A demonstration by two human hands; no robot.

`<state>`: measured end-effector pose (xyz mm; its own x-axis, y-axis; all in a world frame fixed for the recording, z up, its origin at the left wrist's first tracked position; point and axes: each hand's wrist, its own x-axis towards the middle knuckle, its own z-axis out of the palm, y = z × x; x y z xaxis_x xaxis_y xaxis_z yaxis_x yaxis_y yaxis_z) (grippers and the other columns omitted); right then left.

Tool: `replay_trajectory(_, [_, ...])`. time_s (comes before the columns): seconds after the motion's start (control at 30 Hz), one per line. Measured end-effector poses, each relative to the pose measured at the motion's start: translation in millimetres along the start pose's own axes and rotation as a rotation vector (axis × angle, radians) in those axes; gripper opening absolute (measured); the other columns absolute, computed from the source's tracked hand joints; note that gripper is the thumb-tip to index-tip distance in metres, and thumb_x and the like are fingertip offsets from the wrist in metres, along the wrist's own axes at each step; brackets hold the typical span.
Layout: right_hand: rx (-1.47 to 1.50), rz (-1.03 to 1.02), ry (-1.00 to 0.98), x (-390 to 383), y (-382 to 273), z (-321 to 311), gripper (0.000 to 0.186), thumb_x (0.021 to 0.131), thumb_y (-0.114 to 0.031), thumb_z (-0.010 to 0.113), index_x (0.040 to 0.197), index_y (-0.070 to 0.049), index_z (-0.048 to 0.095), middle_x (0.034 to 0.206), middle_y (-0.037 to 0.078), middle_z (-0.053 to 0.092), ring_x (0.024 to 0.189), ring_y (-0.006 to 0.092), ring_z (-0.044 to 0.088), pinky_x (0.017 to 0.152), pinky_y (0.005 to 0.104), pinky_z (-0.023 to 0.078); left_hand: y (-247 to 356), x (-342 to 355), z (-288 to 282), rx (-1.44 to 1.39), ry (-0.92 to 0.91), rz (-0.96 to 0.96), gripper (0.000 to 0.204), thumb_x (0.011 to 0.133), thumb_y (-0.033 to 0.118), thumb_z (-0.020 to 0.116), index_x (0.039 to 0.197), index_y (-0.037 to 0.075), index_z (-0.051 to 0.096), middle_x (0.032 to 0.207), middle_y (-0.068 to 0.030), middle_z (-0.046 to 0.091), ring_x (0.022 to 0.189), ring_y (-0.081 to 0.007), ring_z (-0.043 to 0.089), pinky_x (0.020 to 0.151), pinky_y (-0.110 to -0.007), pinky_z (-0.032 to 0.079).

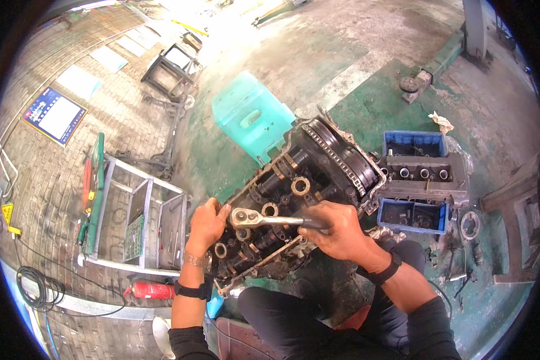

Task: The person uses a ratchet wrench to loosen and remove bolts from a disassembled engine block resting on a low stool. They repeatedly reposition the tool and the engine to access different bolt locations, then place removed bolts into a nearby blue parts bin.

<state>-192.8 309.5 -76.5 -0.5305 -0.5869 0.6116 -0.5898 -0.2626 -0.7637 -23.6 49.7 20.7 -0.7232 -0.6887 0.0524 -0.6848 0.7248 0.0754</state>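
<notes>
An engine cylinder head [264,225] with its camshafts exposed lies in front of me, and a timing chain [342,159] loops round the sprockets at its far right end. My right hand [342,231] is closed round the dark grip of a ratchet wrench [270,221], which lies across above the engine with its round head to the left. Beside that head, at the engine's left edge, is my left hand [209,227]. Its fingers are curled and its thumb lies close to the ratchet; what they hold, if anything, is hidden.
A turquoise plastic container [246,111] stands beyond the engine. To the right, a valve cover [432,174] lies between blue parts bins [423,230], with loose tools near. At left are a metal-framed rack [144,210], a red fire extinguisher [150,290] and coiled black cable [33,285].
</notes>
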Motion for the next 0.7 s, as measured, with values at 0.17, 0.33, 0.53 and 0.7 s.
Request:
replay_trajectory(0.17, [-0.001, -0.004, 0.002, 0.3, -1.0, 0.2, 0.030, 0.076, -0.022, 0.082, 0.094, -0.002, 0.069, 0.081, 0.013, 0.067, 0.069, 0.0321, 0.066, 0.061, 0.0398, 0.053, -1.8, -0.1, 2.2, 0.044, 0.047, 0.103, 0.034, 0.094, 0.031, 0.061, 0.087, -0.003, 0.063, 0.086, -0.0276, 0.066, 0.088, -0.0483, 0.062, 0.074, -0.053, 0.048])
replay_trajectory(0.33, [0.005, -0.006, 0.007, 0.7, -1.7, -0.8, 0.030, 0.076, -0.021, 0.082, 0.094, -0.002, 0.069, 0.081, 0.013, 0.067, 0.069, 0.0321, 0.066, 0.060, 0.0395, 0.053, -5.9, 5.1, 2.5, 0.072, -0.023, 0.006, 0.029, 0.092, 0.026, 0.063, 0.092, -0.002, 0.063, 0.086, -0.0272, 0.067, 0.088, -0.0478, 0.063, 0.075, -0.053, 0.048])
replay_trajectory(0.53, [0.004, -0.020, 0.008, 0.5, -1.0, 0.5, 0.030, 0.075, -0.021, 0.083, 0.093, -0.002, 0.069, 0.080, 0.014, 0.067, 0.069, 0.0321, 0.066, 0.059, 0.0395, 0.052, -3.7, -1.5, -0.4, -0.048, -0.004, 0.043, 0.032, 0.094, 0.029, 0.060, 0.089, -0.003, 0.064, 0.086, -0.0282, 0.066, 0.089, -0.0480, 0.063, 0.077, -0.053, 0.048])
replay_trajectory(0.7, [0.010, -0.007, 0.016, 0.4, -1.2, 0.4, 0.030, 0.075, -0.021, 0.083, 0.093, -0.002, 0.069, 0.080, 0.013, 0.066, 0.068, 0.0322, 0.066, 0.059, 0.0398, 0.052, -5.1, 4.6, 2.1, 0.059, 0.000, 0.067, 0.031, 0.093, 0.027, 0.061, 0.088, -0.003, 0.063, 0.085, -0.0282, 0.066, 0.088, -0.0473, 0.063, 0.077, -0.052, 0.049])
